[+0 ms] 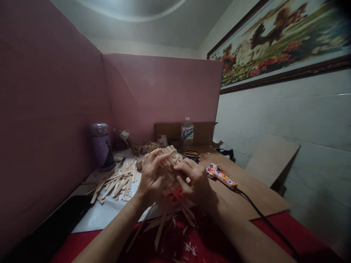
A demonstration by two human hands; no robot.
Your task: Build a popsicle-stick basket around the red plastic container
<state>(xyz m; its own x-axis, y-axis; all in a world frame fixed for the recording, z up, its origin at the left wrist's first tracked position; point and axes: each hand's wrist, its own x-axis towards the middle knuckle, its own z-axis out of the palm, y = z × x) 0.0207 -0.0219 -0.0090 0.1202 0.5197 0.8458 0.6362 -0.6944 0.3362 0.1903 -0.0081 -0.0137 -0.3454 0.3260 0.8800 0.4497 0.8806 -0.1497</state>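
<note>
Between my two hands is a piece built of wooden craft sticks point(169, 153), its far end tilted up. My left hand point(152, 175) grips it from the left, with the fingers over its upper side. From the right, my right hand point(192, 179) has its fingers curled against the piece, near a pale bow-like shape point(177, 157) on top. A small whitish bit point(188, 180) shows by the right fingers. The hands hide much of the craft-stick piece's lower part.
Loose craft sticks point(117, 182) lie in a heap at left, beside a purple flask point(102, 148). A flower-patterned glue gun point(221, 176) with a black cord rests on cardboard point(246, 195) at right. Behind stand a labelled bottle point(187, 133) and scissors point(191, 152). Pink panels point(164, 87) enclose the left and back.
</note>
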